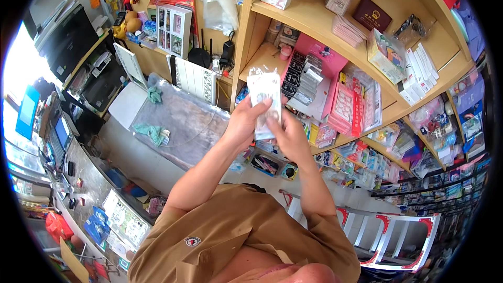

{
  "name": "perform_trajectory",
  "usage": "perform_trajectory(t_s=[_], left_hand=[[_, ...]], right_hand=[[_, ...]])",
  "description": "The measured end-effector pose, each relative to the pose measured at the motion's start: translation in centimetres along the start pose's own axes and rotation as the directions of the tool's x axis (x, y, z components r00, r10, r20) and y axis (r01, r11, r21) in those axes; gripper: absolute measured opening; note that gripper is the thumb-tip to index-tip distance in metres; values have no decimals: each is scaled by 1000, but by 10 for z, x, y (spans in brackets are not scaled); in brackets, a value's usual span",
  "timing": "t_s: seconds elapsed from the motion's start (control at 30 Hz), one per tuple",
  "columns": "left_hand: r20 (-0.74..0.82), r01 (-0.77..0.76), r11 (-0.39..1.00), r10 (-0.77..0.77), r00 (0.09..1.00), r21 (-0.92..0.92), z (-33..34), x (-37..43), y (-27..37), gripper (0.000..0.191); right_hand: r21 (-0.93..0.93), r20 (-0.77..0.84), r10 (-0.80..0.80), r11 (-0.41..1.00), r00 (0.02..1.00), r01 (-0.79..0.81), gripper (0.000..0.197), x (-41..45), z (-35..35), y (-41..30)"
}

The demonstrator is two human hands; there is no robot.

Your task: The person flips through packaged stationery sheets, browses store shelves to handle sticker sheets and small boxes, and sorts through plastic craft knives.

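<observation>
Both of my hands grip a stack of flat, clear-wrapped packages (pixel 265 86) in front of the wooden shelves. My left hand (pixel 244 120) holds its left side, with the thumb lying across the front. Around the lower right edge closes my right hand (pixel 292 133), its thumb also on the front. Print on the packages is too blurred to make out. Just beyond them, a pink box (pixel 326 67) on the shelf holds rows of small dark and clear packs. Pink boxed sets (pixel 342 108) with a red band stand to its right.
A wooden shelf unit (pixel 363 53) bears a dark red booklet (pixel 371 13) and white boxes (pixel 420 70). A plastic-covered couch (pixel 177 114) lies to the left, beyond a counter (pixel 84 165) with a laptop (pixel 61 129). An aluminium ladder (pixel 387 232) is at lower right.
</observation>
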State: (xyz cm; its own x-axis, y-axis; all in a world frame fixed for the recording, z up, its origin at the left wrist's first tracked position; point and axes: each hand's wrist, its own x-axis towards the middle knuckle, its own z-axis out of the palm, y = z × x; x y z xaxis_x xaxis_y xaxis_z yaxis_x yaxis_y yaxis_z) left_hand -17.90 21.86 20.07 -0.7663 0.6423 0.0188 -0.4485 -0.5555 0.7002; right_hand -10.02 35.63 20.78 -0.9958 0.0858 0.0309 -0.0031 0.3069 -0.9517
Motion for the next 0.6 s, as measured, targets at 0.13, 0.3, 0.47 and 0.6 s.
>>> perform_trajectory(t_s=[0.13, 0.3, 0.47, 0.6], left_hand=[[-48, -174, 976, 182, 982, 127, 2, 6, 4, 50], [-50, -23, 996, 27, 998, 85, -5, -7, -18, 50], [-97, 97, 994, -92, 991, 51, -28, -23, -40, 35], [-239, 159, 987, -155, 959, -4, -81, -46, -55, 28]], right_hand=[[212, -321, -185, 942, 929, 261, 27, 52, -10, -27], [-93, -563, -383, 910, 732, 404, 37, 156, -84, -83], [-93, -652, -190, 981, 734, 171, 40, 183, -71, -88], [-398, -657, -440, 892, 612, 214, 42, 103, -14, -25]])
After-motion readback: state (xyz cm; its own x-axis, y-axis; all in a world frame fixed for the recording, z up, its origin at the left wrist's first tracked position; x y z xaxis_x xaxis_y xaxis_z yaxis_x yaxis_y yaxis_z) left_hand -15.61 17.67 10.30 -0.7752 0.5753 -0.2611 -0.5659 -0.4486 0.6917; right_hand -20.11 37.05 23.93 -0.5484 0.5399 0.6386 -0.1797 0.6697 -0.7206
